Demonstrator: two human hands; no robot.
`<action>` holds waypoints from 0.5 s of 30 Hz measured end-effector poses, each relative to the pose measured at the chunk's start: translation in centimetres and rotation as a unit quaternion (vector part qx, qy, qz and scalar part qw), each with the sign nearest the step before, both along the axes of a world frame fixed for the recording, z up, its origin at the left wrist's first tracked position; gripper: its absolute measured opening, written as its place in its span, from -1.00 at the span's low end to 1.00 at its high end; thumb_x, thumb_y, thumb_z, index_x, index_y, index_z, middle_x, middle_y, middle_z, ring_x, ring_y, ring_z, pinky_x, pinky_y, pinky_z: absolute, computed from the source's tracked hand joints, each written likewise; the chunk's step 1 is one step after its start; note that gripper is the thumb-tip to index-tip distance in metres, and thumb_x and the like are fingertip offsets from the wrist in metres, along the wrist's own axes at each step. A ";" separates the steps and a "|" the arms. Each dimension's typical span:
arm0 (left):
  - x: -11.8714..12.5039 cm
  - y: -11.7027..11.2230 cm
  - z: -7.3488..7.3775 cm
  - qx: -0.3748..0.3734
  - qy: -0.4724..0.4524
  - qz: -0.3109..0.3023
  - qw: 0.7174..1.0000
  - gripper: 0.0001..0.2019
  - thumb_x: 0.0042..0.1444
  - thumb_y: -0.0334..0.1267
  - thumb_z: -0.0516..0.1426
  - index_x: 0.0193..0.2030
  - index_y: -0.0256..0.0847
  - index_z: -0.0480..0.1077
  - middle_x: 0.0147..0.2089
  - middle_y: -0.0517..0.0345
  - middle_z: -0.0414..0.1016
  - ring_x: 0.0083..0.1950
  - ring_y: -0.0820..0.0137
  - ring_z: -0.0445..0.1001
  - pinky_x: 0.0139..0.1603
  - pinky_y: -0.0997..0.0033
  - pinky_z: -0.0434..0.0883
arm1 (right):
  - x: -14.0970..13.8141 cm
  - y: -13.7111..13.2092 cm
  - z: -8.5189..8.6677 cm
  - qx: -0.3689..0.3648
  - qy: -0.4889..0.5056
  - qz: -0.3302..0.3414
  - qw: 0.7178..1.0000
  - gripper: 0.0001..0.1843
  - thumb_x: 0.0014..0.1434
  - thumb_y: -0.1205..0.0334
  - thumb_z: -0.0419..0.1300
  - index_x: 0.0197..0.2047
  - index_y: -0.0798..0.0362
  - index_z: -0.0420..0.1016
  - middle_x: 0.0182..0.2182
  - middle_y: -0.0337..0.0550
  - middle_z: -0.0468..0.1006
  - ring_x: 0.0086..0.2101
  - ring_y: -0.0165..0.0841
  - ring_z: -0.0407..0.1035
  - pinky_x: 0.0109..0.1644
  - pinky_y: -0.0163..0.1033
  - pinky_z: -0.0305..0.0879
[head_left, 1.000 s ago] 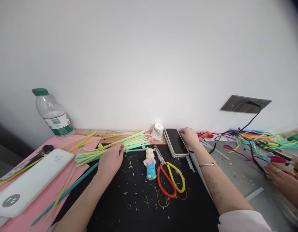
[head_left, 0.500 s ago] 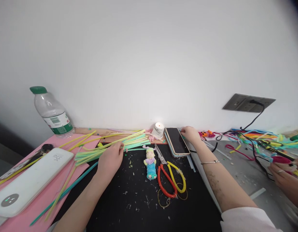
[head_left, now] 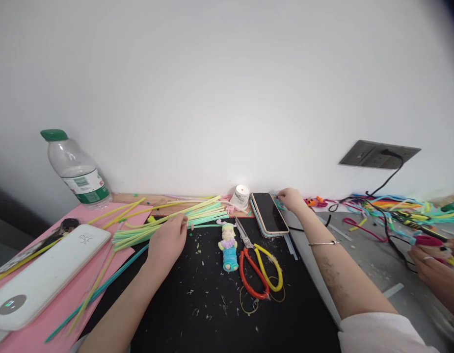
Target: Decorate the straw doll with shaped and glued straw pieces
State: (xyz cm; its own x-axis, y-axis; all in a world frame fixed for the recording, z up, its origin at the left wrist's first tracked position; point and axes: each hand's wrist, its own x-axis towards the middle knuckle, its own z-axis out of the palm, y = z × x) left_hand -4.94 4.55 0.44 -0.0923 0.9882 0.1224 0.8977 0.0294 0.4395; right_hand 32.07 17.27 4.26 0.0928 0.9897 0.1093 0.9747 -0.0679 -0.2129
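My left hand (head_left: 169,240) rests on the black mat (head_left: 212,304), its fingertips pinched on the end of a bundle of green and yellow pipe cleaners (head_left: 171,219) that fans out to the left. My right hand (head_left: 292,198) reaches to the back of the table, curled just right of a dark phone (head_left: 270,213) lying on a case; what its fingers hold is hidden. Between the hands lies a small fuzzy pipe-cleaner doll (head_left: 228,246) and red and yellow scissors (head_left: 256,268).
A water bottle (head_left: 75,170) stands at the back left above pink paper (head_left: 61,304) with a white power bank (head_left: 42,277). A small white candle (head_left: 241,196) sits by the wall. Another person's hands (head_left: 431,262) work among coloured pipe cleaners (head_left: 392,208) and cables on the right.
My right hand has slid slightly farther back beside the phone. The view has tilted a little. My left hand stays on the pipe cleaners.
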 end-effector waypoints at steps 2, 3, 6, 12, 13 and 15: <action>0.1 -0.1 0.1 0.007 0.007 0.000 1.000 -0.78 0.16 -0.31 -0.07 -0.12 -0.19 0.32 -0.18 0.00 0.51 -0.14 0.19 0.47 -0.24 0.31 0.31 | -0.1 -0.6 0.7 0.024 0.041 -0.013 0.999 -0.74 0.02 0.43 0.09 -0.38 0.16 0.63 -0.40 0.04 0.61 -0.27 -0.21 0.46 -0.20 -0.25 0.26; 0.1 -0.1 0.1 0.013 0.012 -0.003 1.000 -0.78 0.16 -0.31 -0.07 -0.11 -0.21 0.31 -0.17 0.00 0.51 -0.14 0.18 0.47 -0.24 0.30 0.32 | -0.3 -1.1 1.1 0.036 0.065 -0.019 0.997 -0.73 0.02 0.42 0.08 -0.36 0.18 0.63 -0.40 0.05 0.61 -0.30 -0.22 0.45 -0.22 -0.25 0.27; 0.2 -0.2 0.1 0.055 0.033 -0.015 0.998 -0.74 0.16 -0.28 -0.05 -0.05 -0.27 0.30 -0.11 -0.08 0.47 -0.05 0.11 0.42 -0.18 0.23 0.33 | -1.2 -2.8 2.0 0.062 0.146 -0.023 0.987 -0.68 0.09 0.32 0.03 -0.22 0.21 0.59 -0.39 0.03 0.60 -0.46 -0.34 0.40 -0.39 -0.28 0.27; 0.6 -0.4 0.4 0.182 0.033 -0.053 0.981 -0.74 0.17 -0.27 -0.04 -0.04 -0.27 0.31 -0.05 -0.11 0.42 0.04 0.07 0.33 0.01 0.11 0.29 | -5.3 -7.8 3.0 0.041 0.549 0.035 0.834 -0.74 -0.07 0.17 0.25 -0.31 0.14 0.53 -0.42 -0.09 0.55 -0.60 -0.53 0.20 -0.56 -0.37 0.16; 0.8 -0.5 0.7 0.200 0.017 -0.067 0.977 -0.75 0.17 -0.27 -0.05 -0.05 -0.26 0.31 -0.05 -0.09 0.42 0.04 0.10 0.33 0.03 0.12 0.28 | -6.3 -8.8 3.1 0.019 0.598 0.046 0.800 -0.74 -0.12 0.15 0.30 -0.35 0.13 0.52 -0.44 -0.11 0.54 -0.60 -0.53 0.18 -0.57 -0.37 0.13; 1.4 -0.8 1.3 0.223 -0.028 -0.099 0.969 -0.77 0.19 -0.28 -0.06 -0.08 -0.23 0.31 -0.05 -0.05 0.41 0.04 0.17 0.33 0.06 0.17 0.27 | -8.3 -10.6 2.9 -0.032 0.645 0.066 0.760 -0.72 -0.18 0.13 0.36 -0.40 0.12 0.48 -0.49 -0.19 0.49 -0.61 -0.55 0.14 -0.60 -0.39 0.07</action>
State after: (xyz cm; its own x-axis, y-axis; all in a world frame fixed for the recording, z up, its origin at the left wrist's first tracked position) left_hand -3.57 3.73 1.76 0.0748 0.8370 0.5420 0.8403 -0.3456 0.4176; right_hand 23.73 6.63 7.17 -0.0193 0.9991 -0.0380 -0.0441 -0.0388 -0.9983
